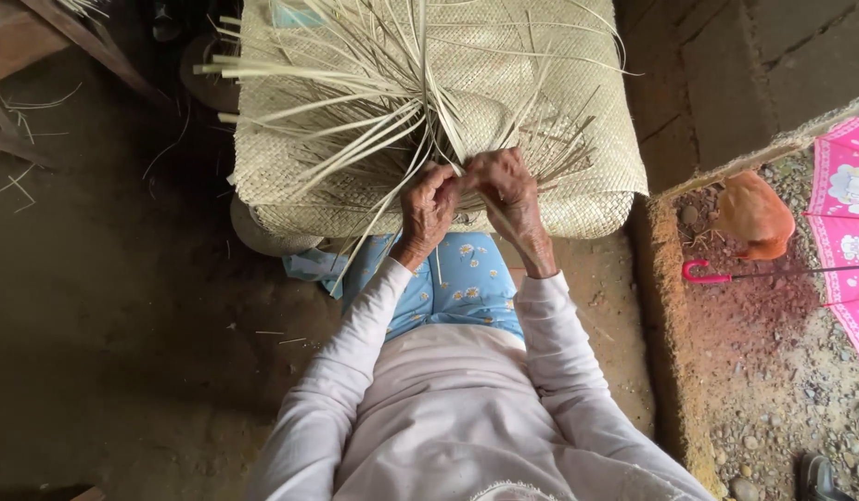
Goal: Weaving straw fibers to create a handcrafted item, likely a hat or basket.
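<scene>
1. Head view, looking straight down: a woven mat (pixel 541 111) of pale straw-coloured strips is seen draped over the knees of a seated person, with its folded near edge lying just in front of the blue flowered cloth (pixel 462 278) on the lap.
2. The left hand (pixel 428 206) is closed on a few loose strips (pixel 355 121) at the near edge of the mat; its fingers are curled in and pinch them against the thumb.
3. The right hand (pixel 506 186) is held touching the left, fingers bent and pressed on the same crossing point of strips; exactly which strip is gripped cannot be told.
4. Unwoven strips are fanned out from the hands toward the far left, over the finished weave.
5. The mat is judged to be light and limp as a whole: it sags over its support and is folded at the edge without cracking.
6. The single strips are judged to be thin, springy and rather smooth; they stand out stiffly where free, and are likely to split or kink if bent sharply.
7. A strip is best taken close to the woven edge, pinched flat between thumb and forefinger, so that the weave is not pulled loose.
8. A pink umbrella (pixel 847 223) and an orange-brown hen (pixel 754 215) are seen on gravel at the right, well apart from the work.
</scene>
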